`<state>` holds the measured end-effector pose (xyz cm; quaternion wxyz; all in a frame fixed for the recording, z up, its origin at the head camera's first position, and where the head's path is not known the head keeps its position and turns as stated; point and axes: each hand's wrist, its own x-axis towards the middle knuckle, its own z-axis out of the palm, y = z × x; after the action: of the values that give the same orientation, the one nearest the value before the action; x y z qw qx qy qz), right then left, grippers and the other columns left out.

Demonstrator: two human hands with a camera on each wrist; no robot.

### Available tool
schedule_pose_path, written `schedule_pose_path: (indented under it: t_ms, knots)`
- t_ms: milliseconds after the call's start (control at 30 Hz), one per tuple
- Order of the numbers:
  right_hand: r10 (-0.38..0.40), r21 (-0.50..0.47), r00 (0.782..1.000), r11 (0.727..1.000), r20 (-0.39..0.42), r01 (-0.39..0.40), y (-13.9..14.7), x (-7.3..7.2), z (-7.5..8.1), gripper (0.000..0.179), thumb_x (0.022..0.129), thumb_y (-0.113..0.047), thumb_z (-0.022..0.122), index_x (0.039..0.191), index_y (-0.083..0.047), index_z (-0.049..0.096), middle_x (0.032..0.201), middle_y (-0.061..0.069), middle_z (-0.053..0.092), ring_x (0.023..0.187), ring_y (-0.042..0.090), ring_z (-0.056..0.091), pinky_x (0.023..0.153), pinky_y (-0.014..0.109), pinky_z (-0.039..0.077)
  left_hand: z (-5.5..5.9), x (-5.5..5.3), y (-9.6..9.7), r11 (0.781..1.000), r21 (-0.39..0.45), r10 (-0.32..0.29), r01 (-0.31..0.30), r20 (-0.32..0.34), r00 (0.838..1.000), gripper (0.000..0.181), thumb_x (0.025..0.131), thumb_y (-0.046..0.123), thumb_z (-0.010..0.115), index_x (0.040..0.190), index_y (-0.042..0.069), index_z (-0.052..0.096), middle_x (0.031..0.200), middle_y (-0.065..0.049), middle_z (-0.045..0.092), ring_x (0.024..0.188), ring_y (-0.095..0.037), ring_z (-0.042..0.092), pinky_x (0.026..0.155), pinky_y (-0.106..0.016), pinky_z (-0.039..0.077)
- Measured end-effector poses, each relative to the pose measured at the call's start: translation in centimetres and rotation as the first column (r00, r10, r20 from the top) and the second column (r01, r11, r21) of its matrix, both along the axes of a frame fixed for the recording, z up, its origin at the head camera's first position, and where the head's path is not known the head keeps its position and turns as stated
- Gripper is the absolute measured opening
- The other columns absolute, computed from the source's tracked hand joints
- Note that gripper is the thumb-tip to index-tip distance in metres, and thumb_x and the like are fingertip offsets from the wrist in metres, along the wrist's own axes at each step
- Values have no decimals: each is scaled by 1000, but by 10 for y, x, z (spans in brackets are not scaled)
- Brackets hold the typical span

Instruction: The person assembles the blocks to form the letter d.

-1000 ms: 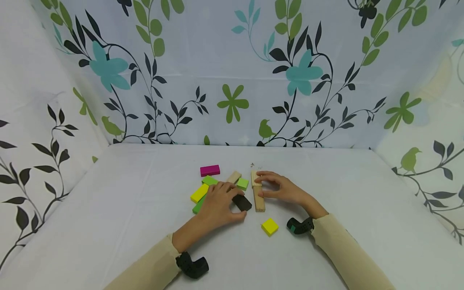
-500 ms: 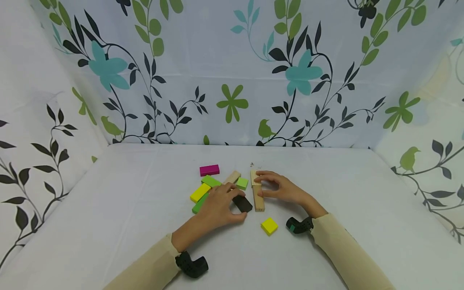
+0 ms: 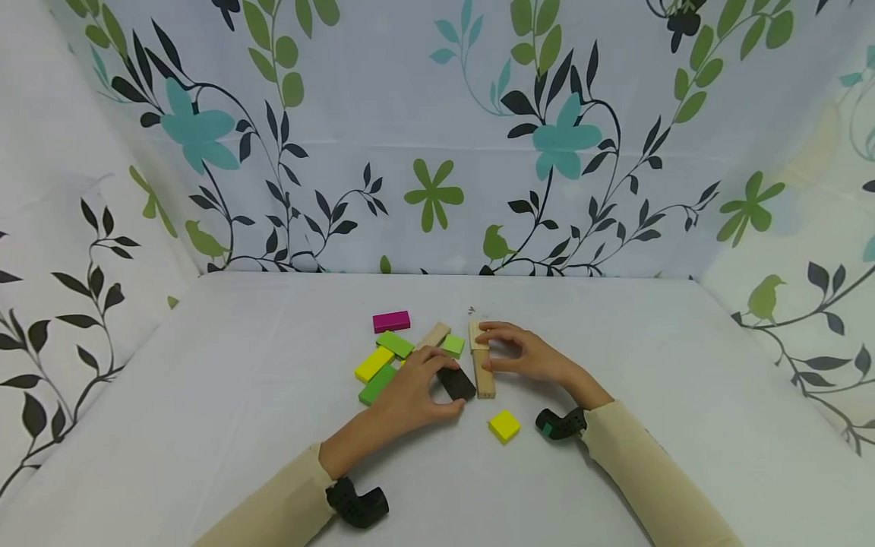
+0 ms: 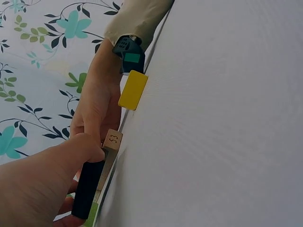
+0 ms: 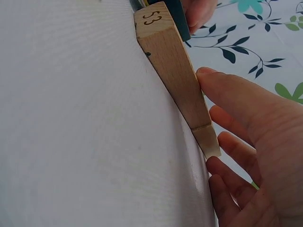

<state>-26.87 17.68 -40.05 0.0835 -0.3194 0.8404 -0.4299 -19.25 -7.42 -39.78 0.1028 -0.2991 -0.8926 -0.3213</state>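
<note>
My left hand (image 3: 406, 399) pinches a black wooden block (image 3: 456, 384) lengthwise, thumb at the near end and fingers at the far end. Right beside that block lies a plain wooden block (image 3: 485, 382), its end face stamped 53 in both wrist views. A second plain block (image 3: 475, 334) continues the line at its far end. My right hand (image 3: 536, 358) holds this pair from the right: the thumb tip (image 5: 206, 71) rests on the nearer block, and the curved fingers reach the farther one.
Left of the hands lie a magenta block (image 3: 391, 322), a yellow block (image 3: 374, 365), a green block (image 3: 377, 385) and a lime block (image 3: 395, 344). Another plain block (image 3: 435, 334) and a small lime block (image 3: 453, 346) sit behind the black one. A yellow square block (image 3: 504, 427) lies nearer me.
My left hand has brought the black block slightly to the right, closing the gap to the plain blocks. More of the green block shows. The head view has shifted a little.
</note>
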Motion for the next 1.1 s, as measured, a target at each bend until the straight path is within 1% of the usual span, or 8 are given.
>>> schedule_pose_path:
  t_ms: [133,300,400,533,667,800,933,1100]
  knots:
    - [-5,5,1000,1000,14,5,-1,0,0,43,87,-16,73,128,-8,61,151,14,41,143,34,30,114,55,24,1,2,0,999,42,-8,7,18,1000,42,78,26,79,114,7,66,124,-11,55,111,-24,54,92,-41,51]
    - [-12,13,1000,1000,11,12,-1,-1,-1,43,87,-17,74,128,-8,62,151,13,41,143,33,30,114,54,24,2,5,0,999,47,-26,24,38,999,42,78,26,79,114,9,65,125,-11,57,112,-25,54,95,-45,49]
    - [-14,14,1000,1000,13,13,-1,-1,-1,43,87,-17,74,128,-8,62,151,13,41,143,33,30,114,54,24,2,6,0,998,49,-53,51,56,997,42,78,26,79,115,10,65,124,-9,57,112,-24,54,96,-45,48]
    - [-11,12,1000,1000,22,11,-1,-1,-2,43,87,-17,74,128,-8,62,151,13,41,144,33,29,114,54,24,1,8,-1,994,55,-95,91,76,993,42,78,25,79,115,11,66,124,-7,56,112,-22,54,96,-41,49]
    - [-6,11,1000,1000,23,6,-1,-2,-3,43,88,-17,73,128,-8,61,151,13,41,144,33,29,114,55,24,1,8,-2,987,60,-153,148,87,984,42,78,25,80,115,12,66,125,-6,56,116,-21,52,97,-39,48]
    - [-6,16,1000,1000,3,6,-1,-1,-2,43,88,-17,73,128,-8,61,151,14,41,143,34,29,114,55,24,1,8,-2,976,64,-211,206,88,973,42,78,26,80,116,13,66,128,-4,55,121,-21,50,99,-39,47]
    - [-6,16,1000,1000,-11,7,0,-2,-2,43,87,-16,73,128,-8,61,150,14,41,143,34,29,114,55,24,2,8,-3,967,62,-250,246,82,965,42,79,27,80,116,14,66,129,-3,55,121,-20,50,99,-37,47]
    - [-10,12,1000,1000,-1,10,0,-2,-2,43,87,-16,74,128,-8,62,151,14,41,144,33,28,114,55,23,2,7,-3,947,56,-319,315,79,945,41,79,29,79,115,16,66,127,0,57,121,-17,51,102,-36,44]
